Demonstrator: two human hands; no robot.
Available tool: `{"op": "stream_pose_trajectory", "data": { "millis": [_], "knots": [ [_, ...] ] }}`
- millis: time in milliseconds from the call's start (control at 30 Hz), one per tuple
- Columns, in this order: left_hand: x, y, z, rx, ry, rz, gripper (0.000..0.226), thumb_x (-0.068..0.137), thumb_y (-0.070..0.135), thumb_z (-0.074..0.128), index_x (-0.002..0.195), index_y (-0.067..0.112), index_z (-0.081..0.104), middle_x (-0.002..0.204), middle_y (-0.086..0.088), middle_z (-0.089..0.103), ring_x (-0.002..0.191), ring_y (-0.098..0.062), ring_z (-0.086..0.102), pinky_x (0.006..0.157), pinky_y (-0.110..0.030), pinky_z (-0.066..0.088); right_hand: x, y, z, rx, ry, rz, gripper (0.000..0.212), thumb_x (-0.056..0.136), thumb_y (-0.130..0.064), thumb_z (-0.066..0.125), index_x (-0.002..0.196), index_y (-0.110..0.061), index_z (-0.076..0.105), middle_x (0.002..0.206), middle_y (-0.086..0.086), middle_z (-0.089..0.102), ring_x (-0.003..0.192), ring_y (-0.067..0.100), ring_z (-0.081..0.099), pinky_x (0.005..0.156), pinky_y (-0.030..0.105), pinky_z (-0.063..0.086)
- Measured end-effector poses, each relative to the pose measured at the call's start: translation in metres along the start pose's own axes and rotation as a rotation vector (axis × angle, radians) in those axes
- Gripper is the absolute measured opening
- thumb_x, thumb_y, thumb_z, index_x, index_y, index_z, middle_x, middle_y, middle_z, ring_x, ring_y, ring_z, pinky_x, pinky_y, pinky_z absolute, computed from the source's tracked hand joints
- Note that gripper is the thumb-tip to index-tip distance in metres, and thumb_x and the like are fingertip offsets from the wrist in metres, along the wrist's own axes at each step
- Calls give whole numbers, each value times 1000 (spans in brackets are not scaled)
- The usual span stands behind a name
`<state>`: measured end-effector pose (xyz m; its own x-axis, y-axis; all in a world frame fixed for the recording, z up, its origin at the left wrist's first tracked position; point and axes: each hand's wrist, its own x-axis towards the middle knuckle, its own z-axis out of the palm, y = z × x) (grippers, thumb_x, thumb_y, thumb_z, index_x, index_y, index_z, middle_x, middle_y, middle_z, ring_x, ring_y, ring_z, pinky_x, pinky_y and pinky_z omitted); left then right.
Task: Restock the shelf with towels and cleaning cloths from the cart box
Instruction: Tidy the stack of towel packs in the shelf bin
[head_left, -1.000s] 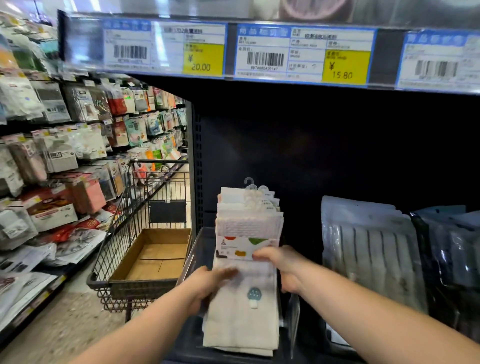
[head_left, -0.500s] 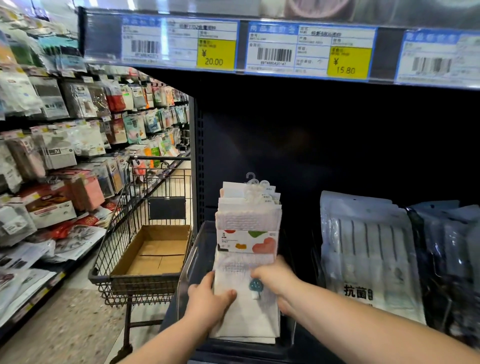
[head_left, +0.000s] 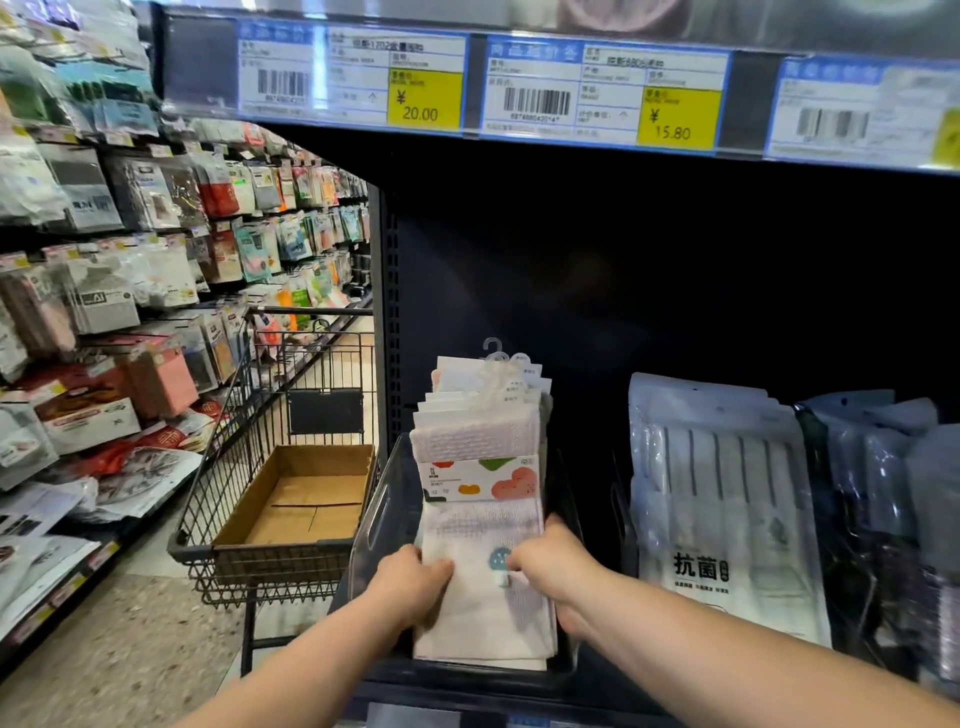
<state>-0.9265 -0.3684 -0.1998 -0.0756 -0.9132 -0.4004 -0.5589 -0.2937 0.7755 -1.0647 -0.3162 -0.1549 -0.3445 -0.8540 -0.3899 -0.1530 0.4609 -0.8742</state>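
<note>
A stack of white cleaning cloths with colourful paper bands and clear hooks stands upright in a clear plastic bin on the dark shelf. My left hand grips the stack's lower left edge. My right hand grips its lower right edge, fingers over the front cloth beside a blue mushroom patch. The brown cardboard box sits in the wire cart to the left, and the part of its floor that shows is bare.
Bagged towel packs stand on the shelf right of the bin, with darker packs beyond. Price labels line the shelf edge above. Hanging packaged goods fill the aisle racks on the left.
Both hands slid down from the stack's middle to its lower part, uncovering the paper band. The view moved closer to the shelf.
</note>
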Motion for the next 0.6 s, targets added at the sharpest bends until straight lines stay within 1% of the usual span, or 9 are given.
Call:
{"op": "stream_pose_trajectory", "data": {
  "millis": [67,167,233,300,333,400,433,533,600],
  "knots": [
    [3,-2,-1,-102,-3,45,68,77,37,62,138,15,40,131,-11,53,111,-29,59,92,-42,53,-2,3,2,-25,-4,-14,53,86,3,47,135,-17,38,116,4,55,100,19,53,66,24,48],
    [3,5,-2,-193,3,123,80,82,30,65,149,17,23,146,-9,41,124,-29,51,102,-44,46,-1,10,8,-60,10,-12,60,86,-2,49,141,-19,32,129,6,53,111,22,53,85,32,51],
    [6,12,-2,-276,-12,144,77,88,28,62,151,18,18,147,-8,42,126,-28,49,105,-43,43,1,11,10,-62,35,21,66,85,-3,53,144,-15,27,134,9,49,114,23,51,88,30,48],
    [15,18,-3,-305,-26,187,70,89,38,60,148,19,27,141,-8,51,121,-28,54,105,-47,43,3,9,12,-31,60,83,75,84,-5,57,148,-10,18,137,13,46,119,26,48,95,32,42],
    [31,14,-2,-371,-34,196,75,84,49,62,146,20,31,138,-7,54,120,-28,55,104,-48,43,4,8,13,-5,68,109,78,84,-6,58,148,-8,15,137,14,45,120,27,47,95,33,40],
    [53,10,2,-511,-76,162,102,63,71,68,145,20,33,137,-7,55,120,-29,56,103,-51,43,8,8,16,47,88,145,76,83,-7,59,146,-5,18,133,15,46,111,27,48,89,33,39],
    [57,10,2,-570,-119,140,104,61,73,69,143,18,35,137,-8,55,120,-30,55,103,-52,43,10,8,17,61,97,158,72,83,-6,59,144,-4,21,130,15,48,104,26,48,85,31,39],
    [19,34,-7,-685,-195,124,60,89,46,56,137,11,42,133,-12,56,122,-34,52,107,-53,38,14,8,21,130,119,193,56,79,-2,62,130,-2,40,116,15,56,102,28,55,87,32,45],
    [18,37,-6,-717,-198,111,56,93,40,52,139,10,40,133,-14,55,123,-35,51,109,-53,36,18,9,23,201,128,216,53,74,-1,63,123,-2,44,113,17,59,103,32,59,90,40,51]
  ]
}}
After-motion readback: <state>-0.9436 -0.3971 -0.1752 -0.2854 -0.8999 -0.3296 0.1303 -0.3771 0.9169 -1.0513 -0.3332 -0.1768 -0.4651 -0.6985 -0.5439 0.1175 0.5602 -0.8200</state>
